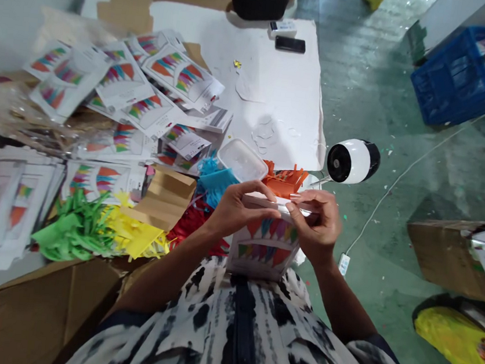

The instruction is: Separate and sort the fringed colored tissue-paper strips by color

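Against my front stands a flat white cardboard packet point(263, 254) printed with colourful tassel garlands. At its top edge, my left hand point(234, 209) is closed, thumb on the near side and fingers over the far side. My right hand point(319, 223) pinches the right part of the same top edge, thumb and fingertips close together. Whether something small is between the right fingertips is unclear. Just beyond the hands lie orange fringed paper point(284, 182) and a translucent plastic tub point(245, 162). Blue fringed paper point(216, 185) and red fringed paper point(189, 223) are left of my left hand.
Printed packets point(125, 78) are heaped on the left of the table point(279, 92). Yellow fringe point(135, 237), green fringe point(72, 233) and a small brown carton point(168, 197) lie nearer. A white-and-black fan point(358, 162) stands right; a blue crate point(456, 78) sits on the floor.
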A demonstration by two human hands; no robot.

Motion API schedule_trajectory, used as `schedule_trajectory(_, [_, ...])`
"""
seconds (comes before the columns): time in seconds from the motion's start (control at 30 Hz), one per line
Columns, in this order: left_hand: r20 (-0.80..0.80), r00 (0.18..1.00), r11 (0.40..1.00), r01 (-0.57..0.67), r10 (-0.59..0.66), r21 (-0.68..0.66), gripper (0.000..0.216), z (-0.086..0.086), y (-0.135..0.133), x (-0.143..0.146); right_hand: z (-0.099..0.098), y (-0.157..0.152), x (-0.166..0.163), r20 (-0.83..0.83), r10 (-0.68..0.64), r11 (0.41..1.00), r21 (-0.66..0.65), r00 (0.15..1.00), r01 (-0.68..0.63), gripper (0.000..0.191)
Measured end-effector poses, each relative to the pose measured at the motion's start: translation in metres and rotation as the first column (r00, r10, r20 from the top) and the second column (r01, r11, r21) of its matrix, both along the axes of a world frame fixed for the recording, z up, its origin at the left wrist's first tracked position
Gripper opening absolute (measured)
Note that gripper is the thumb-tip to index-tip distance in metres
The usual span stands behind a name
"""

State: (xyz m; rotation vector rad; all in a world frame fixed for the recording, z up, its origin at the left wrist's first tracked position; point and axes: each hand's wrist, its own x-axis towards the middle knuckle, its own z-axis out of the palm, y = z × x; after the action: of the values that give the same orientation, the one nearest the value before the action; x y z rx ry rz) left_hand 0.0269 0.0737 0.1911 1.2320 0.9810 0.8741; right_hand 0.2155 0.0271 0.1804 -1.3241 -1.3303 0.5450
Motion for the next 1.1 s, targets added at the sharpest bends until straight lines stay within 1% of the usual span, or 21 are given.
schedule_trajectory(0.13, [-0.022, 0.999, 0.999, -0.032, 0.032, 0.023, 0.041, -0.006, -0.001, 0.004, -0.004, -0.001, 0.000, -0.006, -0.006, 1.000, -0.005, 1.000, 0.006, 0.025])
schedule_trajectory(0.23, [-0.024, 0.999, 1.000, -0.026, 0.027, 0.010, 0.040, -0.010, 0.001, 0.006, -0.001, 0.003, 0.006, -0.070, 0.019, 1.000, -0.019, 0.997, -0.020, 0.017])
schedule_trajectory(0.3, [-0.029, 0.999, 0.999, -0.032, 0.032, 0.007, 0.042, -0.012, 0.003, 0.006, 0.005, 0.007, 0.014, -0.134, 0.073, 0.997, -0.014, 0.988, -0.076, 0.009])
schedule_trajectory(0.37, [-0.036, 0.998, 0.999, -0.042, 0.042, 0.005, 0.043, -0.013, 0.004, 0.006, 0.012, 0.010, 0.023, -0.164, 0.156, 0.988, 0.009, 0.974, -0.156, 0.003])
schedule_trajectory(0.43, [-0.038, 0.998, 0.999, -0.050, 0.050, -0.004, 0.042, -0.014, 0.005, 0.006, 0.017, 0.011, 0.031, -0.145, 0.251, 0.968, 0.023, 0.957, -0.250, 0.006])
schedule_trajectory(0.5, [-0.039, 0.998, 0.998, -0.053, 0.052, -0.017, 0.040, -0.015, 0.005, 0.005, 0.021, 0.010, 0.037, -0.096, 0.306, 0.951, -0.006, 0.947, -0.308, 0.010])
schedule_trajectory(0.53, [-0.039, 0.998, 0.998, -0.055, 0.054, -0.023, 0.039, -0.015, 0.005, 0.005, 0.022, 0.009, 0.039, -0.067, 0.309, 0.950, -0.024, 0.949, -0.311, 0.011])
schedule_trajectory(0.6, [-0.042, 0.998, 0.998, -0.056, 0.054, -0.032, 0.038, -0.017, 0.006, 0.005, 0.023, 0.007, 0.040, -0.024, 0.268, 0.962, -0.042, 0.963, -0.268, 0.009])
schedule_trajectory(0.67, [-0.050, 0.997, 0.998, -0.059, 0.058, -0.029, 0.037, -0.017, 0.005, 0.005, 0.022, 0.005, 0.040, -0.015, 0.234, 0.970, -0.064, 0.972, -0.234, 0.006])
schedule_trajectory(0.8, [-0.059, 0.997, 0.998, -0.058, 0.057, -0.010, 0.034, -0.019, 0.004, 0.005, 0.020, 0.004, 0.036, -0.045, 0.272, 0.945, -0.176, 0.961, -0.276, 0.002])
schedule_trajectory(0.87, [-0.049, 0.998, 0.999, -0.047, 0.047, -0.007, 0.034, -0.019, 0.003, 0.006, 0.018, 0.005, 0.033, -0.060, 0.280, 0.932, -0.224, 0.958, -0.286, 0.005])
schedule_trajectory(1.0, [-0.039, 0.999, 0.999, -0.034, 0.034, 0.002, 0.036, -0.017, 0.002, 0.008, 0.016, 0.009, 0.027, -0.102, 0.251, 0.914, -0.302, 0.963, -0.271, 0.011])
schedule_trajectory(1.1, [-0.029, 0.999, 1.000, -0.026, 0.026, 0.000, 0.036, -0.015, 0.001, 0.009, 0.015, 0.012, 0.022, -0.151, 0.224, 0.910, -0.322, 0.963, -0.262, 0.014])
